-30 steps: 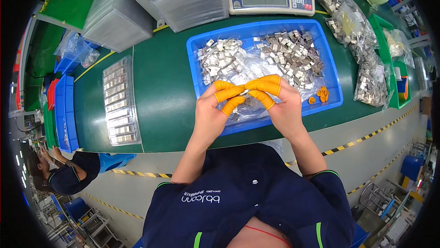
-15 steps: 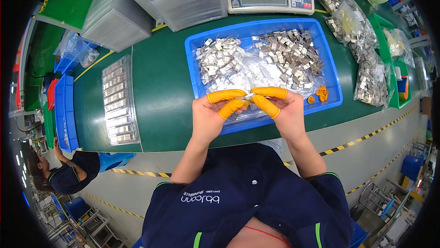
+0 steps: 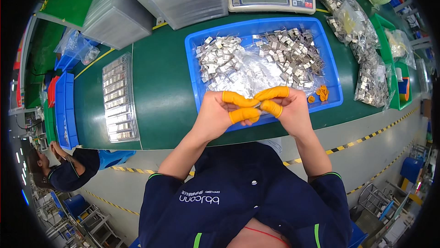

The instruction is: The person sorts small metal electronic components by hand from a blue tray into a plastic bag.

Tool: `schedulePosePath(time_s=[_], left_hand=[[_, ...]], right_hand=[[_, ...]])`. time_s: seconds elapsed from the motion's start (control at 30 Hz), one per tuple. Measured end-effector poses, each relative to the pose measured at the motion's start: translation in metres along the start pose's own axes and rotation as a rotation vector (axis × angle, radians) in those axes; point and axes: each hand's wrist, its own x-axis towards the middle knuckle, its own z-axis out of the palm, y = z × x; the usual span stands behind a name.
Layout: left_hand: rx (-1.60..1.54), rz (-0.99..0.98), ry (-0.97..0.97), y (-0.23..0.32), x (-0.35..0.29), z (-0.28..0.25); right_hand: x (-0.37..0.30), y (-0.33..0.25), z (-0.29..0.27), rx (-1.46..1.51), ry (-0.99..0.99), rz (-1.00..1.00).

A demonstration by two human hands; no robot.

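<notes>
Left hand (image 3: 222,113) and right hand (image 3: 292,109) pinched closed, seemingly on one small metal part (image 3: 260,105) between them — neither nearer; long axis hidden.

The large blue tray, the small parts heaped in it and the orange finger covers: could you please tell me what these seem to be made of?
Blue tray: probably moulded plastic, evenly coloured with a soft sheen.
Small parts: likely metal, silvery with bright glints.
Finger covers: perhaps rubber or latex, fairly matte, thin and close-fitting.
</notes>
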Motion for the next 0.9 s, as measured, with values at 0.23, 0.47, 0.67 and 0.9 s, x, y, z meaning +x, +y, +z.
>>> schedulePosePath(time_s=[0.23,0.47,0.67,0.9], left_hand=[[0.001,0.046,0.039,-0.003,0.019,0.005],[0.349,0.330,0.239,0.001,0.024,-0.011],[1.468,0.294,0.015,-0.004,0.012,-0.031],[1.530,0.222,0.022,-0.012,0.014,-0.024]], right_hand=[[0.008,-0.006,-0.001,-0.160,0.093,-0.200],[0.033,-0.047,-0.043,-0.663,0.420,-0.350],[0.077,-0.034,-0.062,-1.490,-0.027,-0.562],[0.098,-0.007,-0.067,-1.576,-0.060,-0.430]])
